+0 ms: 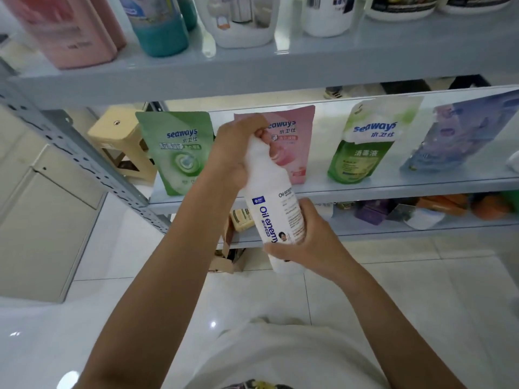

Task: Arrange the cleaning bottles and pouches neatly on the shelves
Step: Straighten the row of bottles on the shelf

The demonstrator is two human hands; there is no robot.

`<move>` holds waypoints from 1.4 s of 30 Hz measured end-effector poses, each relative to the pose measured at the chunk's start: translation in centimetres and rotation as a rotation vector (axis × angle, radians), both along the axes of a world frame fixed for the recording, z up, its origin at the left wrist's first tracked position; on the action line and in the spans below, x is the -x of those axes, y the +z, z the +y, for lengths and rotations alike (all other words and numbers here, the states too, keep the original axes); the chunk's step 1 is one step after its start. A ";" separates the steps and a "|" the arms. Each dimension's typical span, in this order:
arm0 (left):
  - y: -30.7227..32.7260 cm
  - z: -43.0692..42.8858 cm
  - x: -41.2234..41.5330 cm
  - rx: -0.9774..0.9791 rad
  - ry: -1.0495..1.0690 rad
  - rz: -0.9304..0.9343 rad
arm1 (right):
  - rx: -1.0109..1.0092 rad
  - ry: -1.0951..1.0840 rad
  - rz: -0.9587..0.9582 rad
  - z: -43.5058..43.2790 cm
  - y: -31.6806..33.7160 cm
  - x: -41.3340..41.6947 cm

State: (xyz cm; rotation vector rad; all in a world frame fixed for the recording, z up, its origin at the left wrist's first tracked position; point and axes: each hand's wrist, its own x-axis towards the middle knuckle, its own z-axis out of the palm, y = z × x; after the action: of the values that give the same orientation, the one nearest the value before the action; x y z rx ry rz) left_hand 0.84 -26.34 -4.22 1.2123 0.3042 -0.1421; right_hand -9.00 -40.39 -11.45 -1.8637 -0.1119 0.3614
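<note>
White bottle (276, 211): you hold it in the air in front of the middle shelf, nearly upright with a slight tilt, its blue "Oil enemy" print facing you; it rests on no shelf.
Left hand (238, 153): your grip is closed over the bottle's top, fingers curled round the neck, so the cap is hidden.
Right hand (311, 242): your grip wraps the lower body of the bottle, thumb across the front below the print, fingers round the far side.
Middle shelf (393, 186): four pouches stand in a row behind the bottle.
Green pouch (177, 153): leftmost, upright, marked "seaways", just left of your left hand.
Pink pouch (297, 153): right behind the bottle, partly covered by it and by your left hand.
Yellow-green pouch (365, 147): upright, apart from the pink one, its top corner bent.
Purple pouch (455, 136): furthest right, leaning to the right, blurred.
Upper shelf (280, 66): pink bottles (70, 32) at the left, then a teal bottle (160, 32), then white jugs (241, 23); only their lower parts show.
Lower shelf (421, 228): boxes and orange packs, too blurred to name.
Beige stool (120, 141): on the floor behind the shelf's perforated upright (84, 153).
Floor (168, 304): glossy white tiles under your arms.
</note>
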 end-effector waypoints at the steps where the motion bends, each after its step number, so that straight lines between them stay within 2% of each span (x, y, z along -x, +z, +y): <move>1: 0.6 0.0 0.3 0.041 -0.052 -0.073 | -0.107 0.054 0.051 -0.4 0.0 -0.5; 3: 1.7 -0.1 1.1 0.123 -0.146 -0.200 | -0.353 0.185 0.175 -1.1 0.2 -1.8; 5: 2.6 -0.3 1.9 0.210 -0.197 -0.242 | -0.511 0.319 0.258 -1.7 0.4 -2.6; 8: 3.6 -0.4 1.9 0.190 -0.140 -0.226 | -0.532 0.323 0.230 -1.5 1.2 -2.8; 11: 4.7 -0.2 1.6 0.028 -0.037 -0.197 | -0.395 0.191 0.080 -0.4 2.2 -2.2; 14: 4.3 0.1 1.6 -0.159 0.130 -0.205 | -0.030 0.016 -0.187 0.6 2.8 -1.7; 16: 3.7 0.2 1.8 -0.172 0.224 -0.192 | 0.221 -0.071 -0.341 1.2 2.9 -1.1; 18: 3.6 0.4 1.8 -0.117 0.218 -0.172 | 0.252 -0.062 -0.372 1.2 3.3 -0.9; 19: 3.7 0.4 1.9 -0.092 0.188 -0.176 | 0.227 -0.005 -0.326 0.9 3.6 -1.1; 21: 4.5 -0.2 2.2 -0.079 0.100 -0.223 | 0.101 0.205 -0.111 -0.2 3.8 -2.3; 24: 5.7 -1.2 2.7 -0.025 -0.047 -0.276 | -0.386 0.426 0.220 -1.4 3.2 -3.4; 26: 6.3 -1.3 2.6 0.043 -0.103 -0.274 | -0.548 0.434 0.289 -1.4 2.7 -3.6; 31: 7.3 -1.1 1.5 0.068 -0.054 -0.192 | -0.516 0.250 0.105 -0.5 4.6 -2.6; 35: 7.5 -1.3 1.2 -0.041 0.075 -0.198 | -0.102 -0.048 -0.200 0.7 5.4 -1.7; 37: 7.5 -1.6 1.3 -0.064 0.072 -0.209 | -0.015 -0.118 -0.266 1.1 5.3 -1.4; 40: 8.6 -1.9 1.3 -0.030 0.004 -0.244 | -0.140 -0.046 -0.219 0.0 5.7 -2.1; 42: 9.6 -1.9 1.1 0.038 -0.031 -0.262 | -0.373 0.146 -0.057 -1.2 6.6 -2.8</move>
State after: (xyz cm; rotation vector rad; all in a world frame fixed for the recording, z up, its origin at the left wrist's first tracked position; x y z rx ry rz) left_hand -0.29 -28.23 5.39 1.1832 0.0538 -0.0141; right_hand -6.25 -41.62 -4.86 -1.5008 -0.3333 0.3608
